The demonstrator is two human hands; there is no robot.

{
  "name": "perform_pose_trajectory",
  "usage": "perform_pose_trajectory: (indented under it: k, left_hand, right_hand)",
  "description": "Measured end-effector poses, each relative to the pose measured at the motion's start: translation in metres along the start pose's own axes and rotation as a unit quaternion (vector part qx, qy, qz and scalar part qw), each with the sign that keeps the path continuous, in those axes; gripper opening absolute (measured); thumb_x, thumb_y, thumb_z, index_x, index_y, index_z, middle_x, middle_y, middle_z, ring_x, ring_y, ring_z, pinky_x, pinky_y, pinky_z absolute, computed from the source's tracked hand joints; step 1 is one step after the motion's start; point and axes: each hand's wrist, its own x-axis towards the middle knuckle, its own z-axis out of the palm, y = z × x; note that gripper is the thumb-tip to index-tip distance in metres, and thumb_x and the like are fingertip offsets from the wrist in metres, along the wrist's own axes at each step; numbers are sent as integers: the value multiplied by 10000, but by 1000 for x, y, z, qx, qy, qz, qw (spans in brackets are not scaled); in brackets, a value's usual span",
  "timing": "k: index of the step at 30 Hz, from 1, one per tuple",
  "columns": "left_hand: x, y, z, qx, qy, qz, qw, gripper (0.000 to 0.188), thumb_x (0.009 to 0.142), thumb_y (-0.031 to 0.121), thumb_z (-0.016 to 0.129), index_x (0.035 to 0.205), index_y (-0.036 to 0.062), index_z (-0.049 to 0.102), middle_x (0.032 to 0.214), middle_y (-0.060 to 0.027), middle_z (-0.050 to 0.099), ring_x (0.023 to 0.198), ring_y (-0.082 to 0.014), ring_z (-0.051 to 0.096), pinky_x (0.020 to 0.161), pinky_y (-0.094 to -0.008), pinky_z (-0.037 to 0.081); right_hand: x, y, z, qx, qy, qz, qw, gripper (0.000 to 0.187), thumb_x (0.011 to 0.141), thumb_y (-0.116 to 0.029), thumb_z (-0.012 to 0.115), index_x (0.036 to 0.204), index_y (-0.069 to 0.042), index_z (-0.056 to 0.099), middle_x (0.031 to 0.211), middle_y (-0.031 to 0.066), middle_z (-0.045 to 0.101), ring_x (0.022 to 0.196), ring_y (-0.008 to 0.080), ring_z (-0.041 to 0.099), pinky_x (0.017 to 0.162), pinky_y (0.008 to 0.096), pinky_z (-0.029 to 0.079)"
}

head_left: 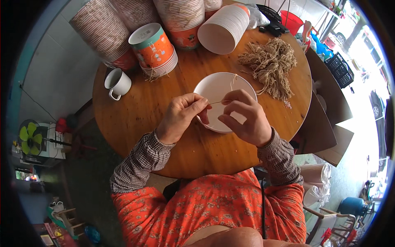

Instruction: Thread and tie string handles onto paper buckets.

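Note:
A wide white paper bucket (214, 84) stands mouth up at the middle of the round table, under my hands. A thin tan string (216, 102) stretches across its mouth between my fingers. My left hand (184, 115) is closed, pinching one end between thumb and forefinger over the bucket's left side. Above its right side my right hand (248, 117) holds the string at the fingertips, its fingers curled and the thumb apart below. Another piece of cord (233, 79) hangs over the bucket's far rim. My hands hide part of the near rim.
A bundle of tan strings (271, 64) lies at the right. Stacked paper buckets (224, 31) and an upturned orange stack (154, 51) stand at the back. A white enamel mug (119, 83) sits at the left. An open cardboard box (321, 111) is beside the table's right edge.

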Motion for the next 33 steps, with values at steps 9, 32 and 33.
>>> perform_pose_trajectory:
  k: [9,32,33]
  left_hand:
    - [0,-1,-1,15,-5,5,1000,248,981,201,556,961,-35,626,795,-59,644,672,-109,609,636,-257,521]
    - [-1,-8,2,82,23,61,995,249,1001,220,527,941,-5,616,733,-16,592,674,-90,571,681,-231,469]
    - [0,-9,3,81,19,61,995,249,1003,218,525,941,-7,613,730,-20,593,674,-92,570,680,-232,470]
  right_hand:
    - [-2,-1,5,-122,52,-9,991,172,814,-49,674,971,-52,604,1072,139,587,853,341,620,724,399,529]
    - [37,30,-9,-35,-539,157,827,165,852,-196,600,905,-57,671,813,102,662,771,227,631,719,359,482]
    - [36,29,-11,-58,-518,170,836,159,847,-187,600,907,-57,671,811,109,659,774,246,632,719,366,484]
